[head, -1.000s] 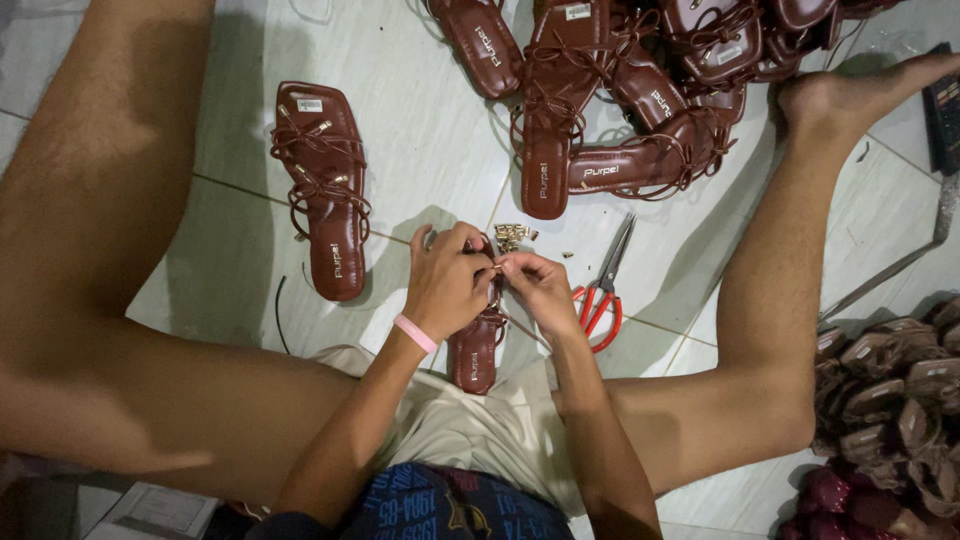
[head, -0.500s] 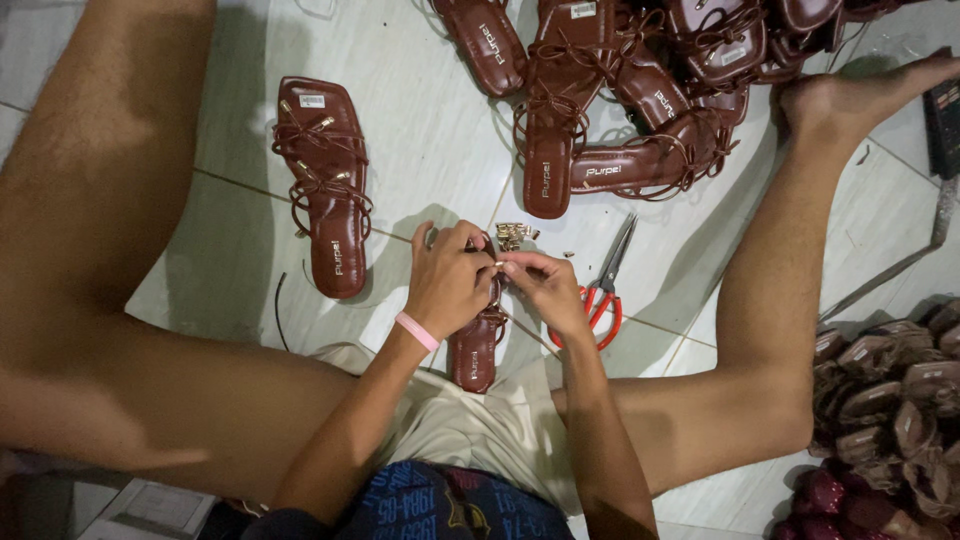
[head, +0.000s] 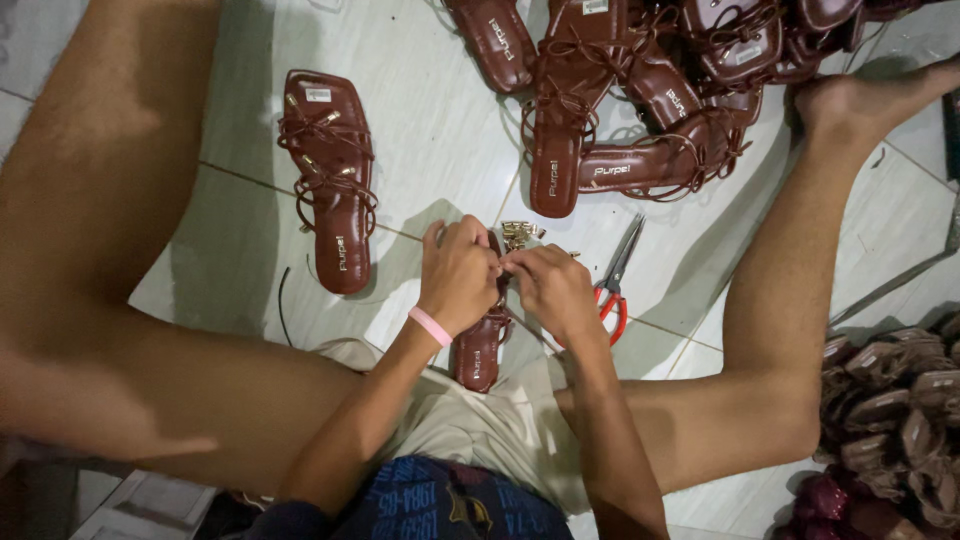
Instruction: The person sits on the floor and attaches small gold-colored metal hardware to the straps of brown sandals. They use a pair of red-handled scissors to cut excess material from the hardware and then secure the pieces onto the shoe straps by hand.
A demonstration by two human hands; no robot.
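A: Head view: anything changed in the last second?
B: Barely. Both hands hold position, left hand (head: 458,277) and right hand (head: 553,290) pinched together on the brown sandal (head: 478,350) straps in the lap, near the red-handled scissors (head: 614,285) on the floor (head: 430,130).

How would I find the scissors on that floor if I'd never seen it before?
Start at the big pile of brown sandals at the top of the tiled floor. Come down toward the right hand; beside it lie the scissors. They alone have metal blades and red handles.
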